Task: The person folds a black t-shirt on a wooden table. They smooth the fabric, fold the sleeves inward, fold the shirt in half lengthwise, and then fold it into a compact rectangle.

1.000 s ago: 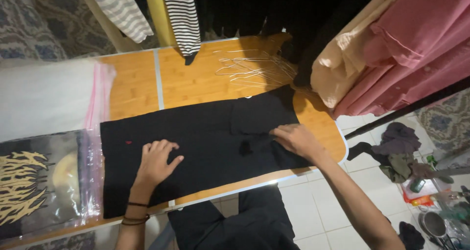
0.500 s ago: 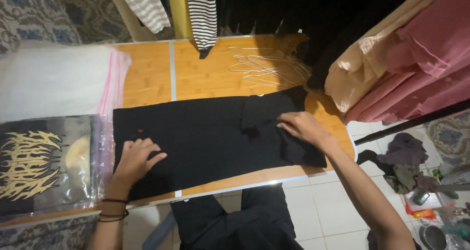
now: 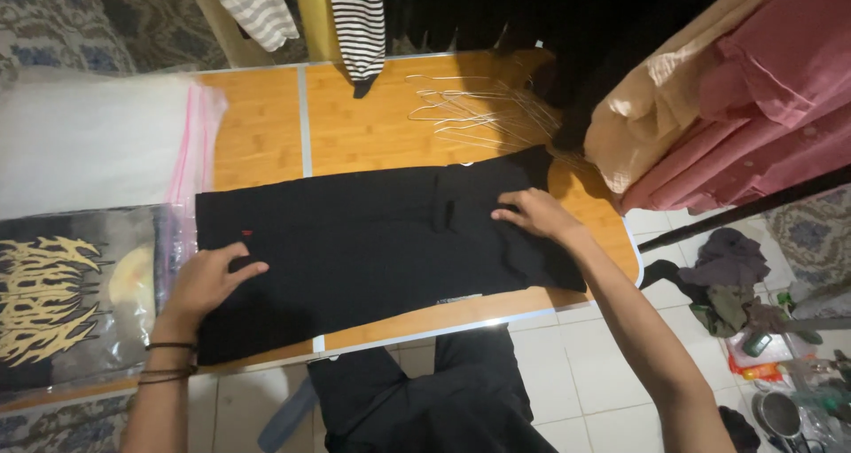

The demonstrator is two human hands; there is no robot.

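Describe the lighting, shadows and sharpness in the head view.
Head view: warm light on the wooden table, the top middle lost in deep shadow; the black garment so dark its folds barely read; left hand and right hand fairly sharp; the white bag nearly blown out.

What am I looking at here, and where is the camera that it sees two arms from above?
There is no machine: a person wears the camera on the head, so it looks down at that person's own bare hands. The left hand and the right hand both press flat on a black garment spread across a wooden table. Neither hand grips anything; the palms lie open on the cloth. Beyond the garment lie thin wire hangers. At the left sit a printed dark shirt in a clear bag and a white bagged item. A striped garment hangs above, pink clothes at the right.
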